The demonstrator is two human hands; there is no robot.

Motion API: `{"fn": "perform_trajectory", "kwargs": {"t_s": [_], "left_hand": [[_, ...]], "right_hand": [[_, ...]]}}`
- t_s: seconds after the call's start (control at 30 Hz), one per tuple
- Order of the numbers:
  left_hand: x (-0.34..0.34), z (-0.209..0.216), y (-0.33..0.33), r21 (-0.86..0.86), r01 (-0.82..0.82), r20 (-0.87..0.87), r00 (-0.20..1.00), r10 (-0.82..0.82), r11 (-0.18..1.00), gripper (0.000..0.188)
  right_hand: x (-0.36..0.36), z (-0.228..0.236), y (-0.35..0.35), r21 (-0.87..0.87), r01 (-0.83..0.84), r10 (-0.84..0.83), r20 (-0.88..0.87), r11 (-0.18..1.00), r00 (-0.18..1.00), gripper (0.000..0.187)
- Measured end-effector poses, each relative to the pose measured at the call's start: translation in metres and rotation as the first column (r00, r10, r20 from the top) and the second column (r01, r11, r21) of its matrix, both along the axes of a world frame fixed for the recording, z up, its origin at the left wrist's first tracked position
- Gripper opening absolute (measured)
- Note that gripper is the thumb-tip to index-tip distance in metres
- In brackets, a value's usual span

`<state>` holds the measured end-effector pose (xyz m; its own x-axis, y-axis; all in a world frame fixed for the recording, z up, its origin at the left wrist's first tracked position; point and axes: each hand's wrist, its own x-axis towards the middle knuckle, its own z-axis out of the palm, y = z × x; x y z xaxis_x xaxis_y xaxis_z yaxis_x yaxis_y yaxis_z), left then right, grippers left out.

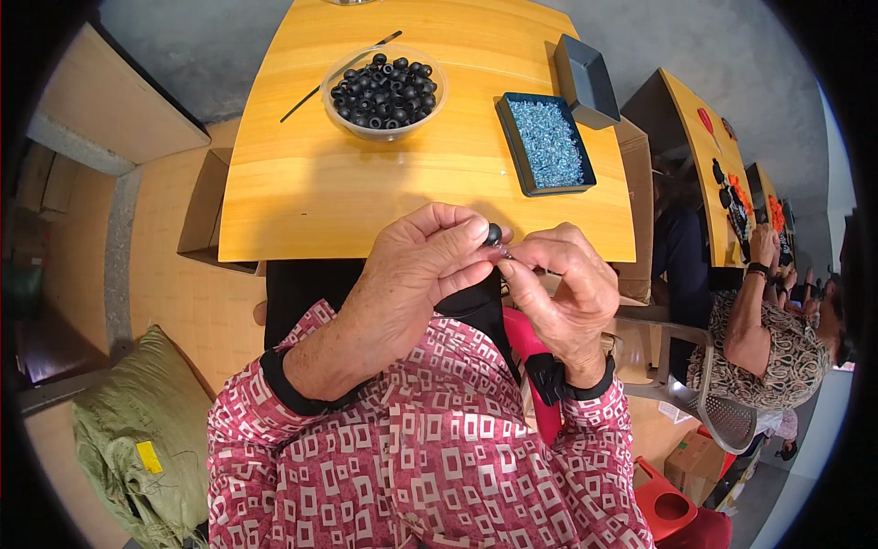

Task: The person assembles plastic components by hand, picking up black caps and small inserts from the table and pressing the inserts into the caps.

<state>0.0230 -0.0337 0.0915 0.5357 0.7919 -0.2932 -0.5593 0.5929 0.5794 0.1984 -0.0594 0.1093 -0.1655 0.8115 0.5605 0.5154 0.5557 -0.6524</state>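
Just past the table's near edge, both my hands meet close together. My left hand (393,279) is closed, pinching a round black bead (493,234) between thumb and fingers. Beside it my right hand (572,288) pinches too, its fingertips by some tiny clear or pinkish bits under the bead; what exactly they hold is too small to make out. Farther back on the table, a clear plastic bowl (389,134) is filled with black beads (386,91). To its right, a dark tray (521,165) holds many small blue beads (549,142).
A grey tray (588,82) stands behind the blue beads. A thin black rod (302,105) lies partly behind the bowl on the yellow table (302,197). A green sack (137,430) is on the floor at left. Another person (768,348) sits at a table to the right.
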Motion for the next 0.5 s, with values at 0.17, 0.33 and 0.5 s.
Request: {"fn": "perform_trajectory", "kwargs": {"t_s": [0.17,0.33,0.5], "left_hand": [[-0.005,-0.007,-0.002,0.009,-0.004,-0.018,1.000,0.004,1.000,0.013],[-0.007,-0.010,-0.002,0.009,-0.015,-0.044,0.999,0.015,1.000,0.011],[-0.008,-0.012,-0.001,0.031,-0.060,-0.052,0.997,0.061,0.998,0.011]], "right_hand": [[-0.007,-0.003,0.001,0.082,0.045,-0.052,0.089,0.996,0.995,0.015],[-0.009,-0.002,-0.001,0.034,0.066,-0.069,0.090,0.997,0.994,0.014],[-0.010,-0.005,0.002,0.011,0.085,-0.086,0.068,0.996,0.994,0.014]]}}
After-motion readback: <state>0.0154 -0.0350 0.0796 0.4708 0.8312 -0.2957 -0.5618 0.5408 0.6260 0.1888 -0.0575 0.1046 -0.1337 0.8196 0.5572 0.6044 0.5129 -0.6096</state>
